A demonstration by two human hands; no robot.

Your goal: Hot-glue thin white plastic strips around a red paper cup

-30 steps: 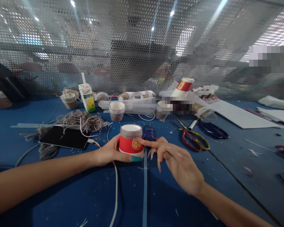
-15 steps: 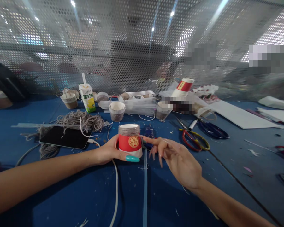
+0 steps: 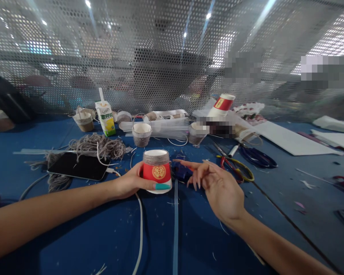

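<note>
A red and white paper cup (image 3: pixel 157 173) with a gold emblem has grey cord wound round its upper part. My left hand (image 3: pixel 137 179) grips it from the left, thumb across the lower front. Just right of the cup is my right hand (image 3: pixel 215 183), its fingers loosely spread and apart from the cup, index finger pointing toward it. Between them, a dark blue object (image 3: pixel 182 172) lies at the upper end of a pale flat strip (image 3: pixel 176 221); its kind is partly hidden by the hand.
Left of my hands lie a phone (image 3: pixel 78 166) on a white cable and tangled grey cord (image 3: pixel 100 147). Behind stand a drink carton (image 3: pixel 106 120) and a small handled basket (image 3: pixel 141 135). Scissors (image 3: pixel 240 168) and a white board (image 3: pixel 295 139) lie to the right. A perforated metal screen rises at the back.
The cup has turned slightly in my left hand, its emblem shifting left. My right hand has moved a little right, its index finger coming away from the cup's side.
</note>
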